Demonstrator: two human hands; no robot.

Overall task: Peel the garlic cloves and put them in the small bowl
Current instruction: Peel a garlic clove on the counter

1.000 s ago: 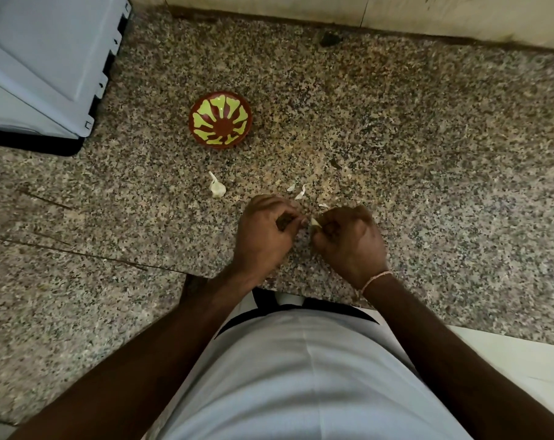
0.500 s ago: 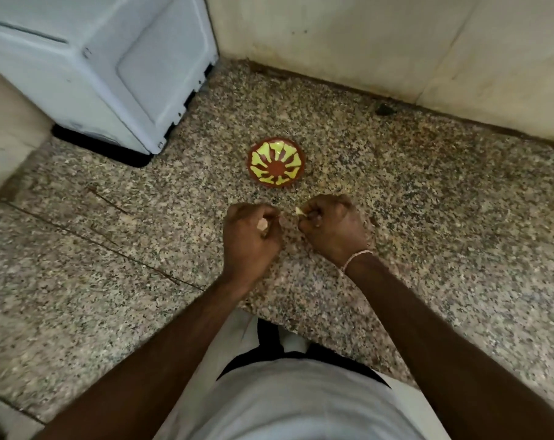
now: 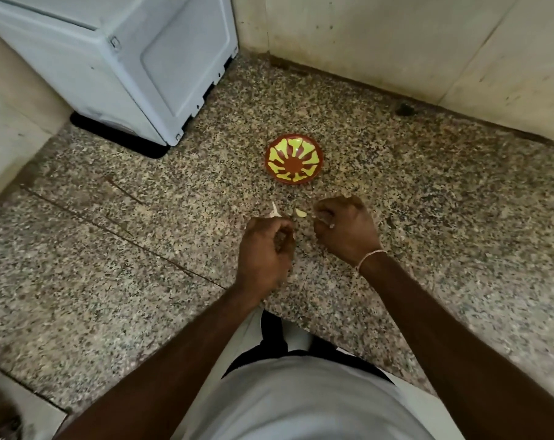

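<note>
The small bowl (image 3: pixel 294 161) holds no cloves yet. A pale garlic clove (image 3: pixel 300 212) and another piece (image 3: pixel 274 211) lie on the worktop (image 3: pixel 428 192) near it. Left hand (image 3: pixel 264 252) clenched; right hand (image 3: pixel 345 230) curled around whitish scraps; peeling barely begun

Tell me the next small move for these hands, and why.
Probably finish stripping the skin with the right hand: it is curled round a pale scrap, while the small bowl shows no cloves. A clove and another garlic piece lie on the counter. What the left hand holds is hidden.
</note>
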